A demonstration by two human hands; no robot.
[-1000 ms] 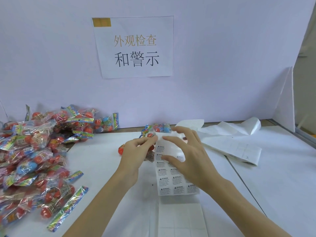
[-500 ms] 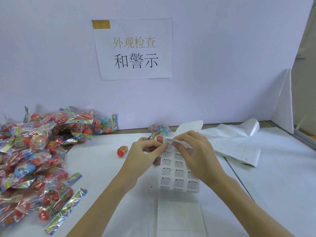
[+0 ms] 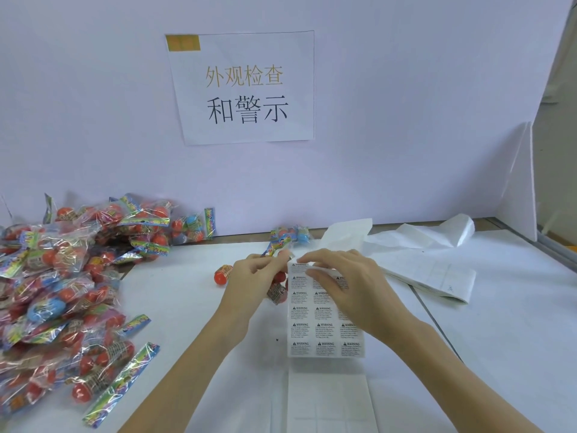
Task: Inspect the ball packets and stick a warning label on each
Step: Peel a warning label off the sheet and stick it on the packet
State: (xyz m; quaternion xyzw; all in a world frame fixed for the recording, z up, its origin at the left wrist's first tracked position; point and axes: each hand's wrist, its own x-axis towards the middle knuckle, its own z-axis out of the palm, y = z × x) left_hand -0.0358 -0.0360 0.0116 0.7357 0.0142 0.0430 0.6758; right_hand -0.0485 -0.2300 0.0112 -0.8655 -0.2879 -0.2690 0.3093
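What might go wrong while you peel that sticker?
The right hand is picking at the top of the warning label sheet, so a label may tear or curl and stick to itself. The left hand holds a ball packet by its edge; it may slip. A loose red ball could roll away.

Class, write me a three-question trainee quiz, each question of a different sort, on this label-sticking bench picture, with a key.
1. True or false: the left hand holds a ball packet beside the sheet of warning labels.
2. Where does the big pile of ball packets lie? A) at the left of the table B) at the right of the table C) on the wall
3. Fill in: the right hand works at the ____ edge of the label sheet.

Key: 1 true; 2 A; 3 top
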